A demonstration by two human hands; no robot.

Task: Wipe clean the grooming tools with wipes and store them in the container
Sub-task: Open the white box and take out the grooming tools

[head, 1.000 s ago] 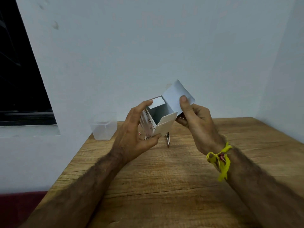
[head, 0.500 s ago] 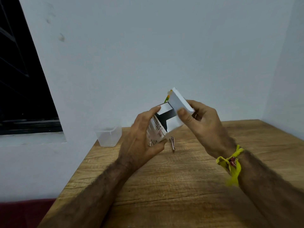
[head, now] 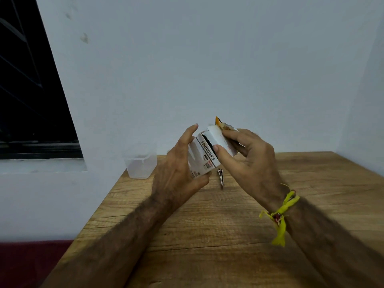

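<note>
At the centre of the frame my left hand gripped a small white carton, thumb under it, forefinger lifted. My right hand pinched its top flap and an orange-tipped sachet behind it. Just below the carton a metal grooming tool lay on the wooden table. The clear plastic container stood at centre left, at the table's far corner.
</note>
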